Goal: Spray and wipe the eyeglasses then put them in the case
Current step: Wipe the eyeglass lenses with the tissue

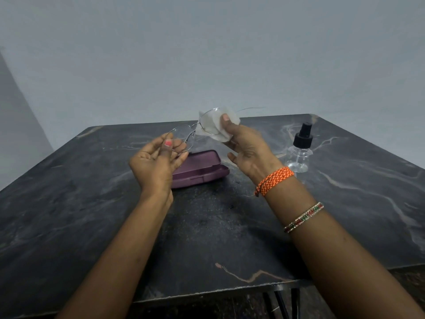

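- Plain grey wall (pixel 207 54) behind everything, flat and matte, nothing fancy.
- Big dark table (pixel 92 203), looks like polished stone with pale veins running through it, square-ish corners, thin dark legs showing at the near edge.
- Purple glasses case (pixel 200 168) lying open on the table, hard shell, rounded corners, smooth inside. It sits right under and behind the hands.
- Small clear spray bottle (pixel 300 150) with a black pump top, standing upright on the table just to the right of the right hand.
- Left hand (pixel 158 162) held up over the case, thumb and fingers pinching the left lens rim.
- Right hand (pixel 247 146) thumb pressing a white cloth (pixel 218 127) onto the right lens, fingers curled behind it. Orange braided band and a beaded bangle on that wrist.
- Glasses (pixel 195 132) up in the air between both hands, thin silver wire frame, roundish lenses, one arm sticking out to the right.
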